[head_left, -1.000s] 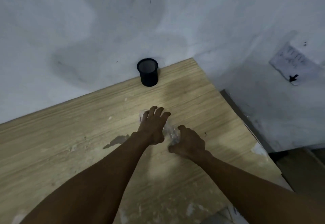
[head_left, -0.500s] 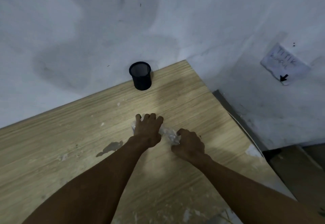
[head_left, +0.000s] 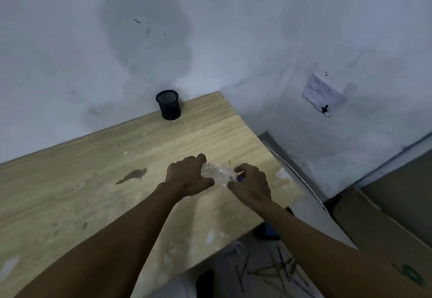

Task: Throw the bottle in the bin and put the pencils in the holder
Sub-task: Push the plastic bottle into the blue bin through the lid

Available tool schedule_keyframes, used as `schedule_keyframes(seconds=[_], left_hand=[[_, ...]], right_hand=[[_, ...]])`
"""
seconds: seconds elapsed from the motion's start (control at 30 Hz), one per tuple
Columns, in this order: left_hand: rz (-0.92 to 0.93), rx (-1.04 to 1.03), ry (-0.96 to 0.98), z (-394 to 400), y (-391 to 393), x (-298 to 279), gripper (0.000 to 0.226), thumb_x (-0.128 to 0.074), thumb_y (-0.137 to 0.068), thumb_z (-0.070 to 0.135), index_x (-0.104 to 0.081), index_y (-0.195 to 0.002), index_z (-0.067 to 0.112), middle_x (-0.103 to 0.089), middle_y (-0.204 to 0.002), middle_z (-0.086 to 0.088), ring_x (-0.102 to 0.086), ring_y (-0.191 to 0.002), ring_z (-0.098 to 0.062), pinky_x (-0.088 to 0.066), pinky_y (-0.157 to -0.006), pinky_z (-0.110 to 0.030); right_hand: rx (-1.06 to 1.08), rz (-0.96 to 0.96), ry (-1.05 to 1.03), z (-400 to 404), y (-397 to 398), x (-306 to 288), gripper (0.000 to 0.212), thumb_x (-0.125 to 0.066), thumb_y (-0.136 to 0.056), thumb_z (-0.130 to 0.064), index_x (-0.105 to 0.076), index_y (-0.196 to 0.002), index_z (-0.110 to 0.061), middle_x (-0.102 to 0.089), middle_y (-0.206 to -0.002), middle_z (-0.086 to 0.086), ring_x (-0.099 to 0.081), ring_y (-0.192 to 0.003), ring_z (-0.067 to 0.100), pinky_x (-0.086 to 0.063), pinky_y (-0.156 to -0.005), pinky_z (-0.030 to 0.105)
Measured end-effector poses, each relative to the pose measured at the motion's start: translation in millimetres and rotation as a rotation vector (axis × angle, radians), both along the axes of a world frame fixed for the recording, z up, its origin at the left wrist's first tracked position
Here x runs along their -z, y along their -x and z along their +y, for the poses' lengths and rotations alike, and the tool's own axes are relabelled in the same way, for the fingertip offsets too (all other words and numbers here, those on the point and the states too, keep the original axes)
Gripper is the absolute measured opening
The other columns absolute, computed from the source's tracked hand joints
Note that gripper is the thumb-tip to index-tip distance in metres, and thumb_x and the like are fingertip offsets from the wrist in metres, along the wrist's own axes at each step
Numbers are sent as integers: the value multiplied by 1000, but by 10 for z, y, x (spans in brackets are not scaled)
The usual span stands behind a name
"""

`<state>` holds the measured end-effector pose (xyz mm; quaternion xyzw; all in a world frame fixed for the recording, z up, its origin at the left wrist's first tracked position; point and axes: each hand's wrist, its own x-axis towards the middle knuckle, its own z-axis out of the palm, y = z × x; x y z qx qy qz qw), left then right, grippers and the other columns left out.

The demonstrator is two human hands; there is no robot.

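Observation:
A crumpled clear plastic bottle (head_left: 218, 172) with a blue cap lies between both hands, just above the wooden table (head_left: 93, 192). My left hand (head_left: 187, 176) grips its left end and my right hand (head_left: 251, 182) grips the cap end. A black mesh pencil holder (head_left: 168, 105) stands empty-looking at the table's back edge, against the wall. Several thin pencils (head_left: 273, 272) lie scattered on the floor below the table's right front corner. No bin is in view.
The table's right edge (head_left: 280, 169) runs close to a grey ledge with a white cable (head_left: 301, 180). A paper note with an arrow (head_left: 323, 95) is stuck on the white wall. Cardboard (head_left: 385, 227) lies on the floor at the right.
Both hands have closed on the bottle and lifted it slightly to the right; the blue cap now shows at my right hand. The view has shifted, revealing the floor and pencils.

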<state>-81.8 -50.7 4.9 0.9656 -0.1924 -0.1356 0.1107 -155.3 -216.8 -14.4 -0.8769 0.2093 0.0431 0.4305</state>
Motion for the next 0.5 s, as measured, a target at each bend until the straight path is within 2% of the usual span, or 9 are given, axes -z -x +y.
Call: schedule_keyframes(seconds=[0.1, 0.2, 0.3, 0.37, 0.43, 0.5], left_hand=[[24, -52, 40, -119, 515, -123, 53, -53, -70, 53, -51, -115, 25, -66, -98, 2, -60, -90, -24, -40, -70, -34], [96, -95, 76, -239, 984, -189, 59, -51, -70, 58, -49, -119, 25, -66, -103, -2, -60, -90, -27, -47, -78, -38], [175, -99, 115, -342, 1456, -239, 60, -53, -72, 60, -49, -120, 25, -64, -111, -6, -59, -93, -28, -49, -82, -40], [232, -103, 136, -407, 1730, -257, 63, -55, -71, 59, -51, -124, 24, -61, -120, -8, -57, -99, -29, -49, -86, -40], [289, -124, 169, -464, 1991, -288, 72, -55, -66, 60, -51, -127, 22, -59, -125, -10, -57, -103, -29, -49, -89, -41], [326, -130, 207, -517, 2196, -296, 74, -56, -63, 60, -53, -126, 20, -59, -126, -11, -57, -105, -28, -49, -89, -40]], right_hand=[[87, -91, -94, -147, 486, -81, 43, -80, -73, -20, -65, -113, -12, -65, -97, 1, -60, -86, 18, -50, -74, 27], [211, -124, -272, -294, 948, -99, 38, -81, -70, -9, -65, -105, -9, -66, -90, 6, -64, -81, 26, -60, -74, 39], [275, -101, -394, -411, 1421, -103, 38, -81, -71, -9, -65, -106, -10, -69, -93, 16, -67, -77, 28, -61, -75, 45], [298, -88, -432, -471, 1682, -118, 34, -79, -74, -9, -65, -106, -11, -70, -93, 14, -66, -75, 23, -61, -72, 40], [320, -80, -476, -536, 1937, -173, 27, -76, -78, -8, -65, -103, -9, -68, -85, 12, -64, -69, 19, -58, -63, 32], [353, -82, -508, -587, 2149, -205, 22, -75, -79, -7, -66, -99, -7, -67, -79, 10, -62, -63, 18, -56, -60, 31]])
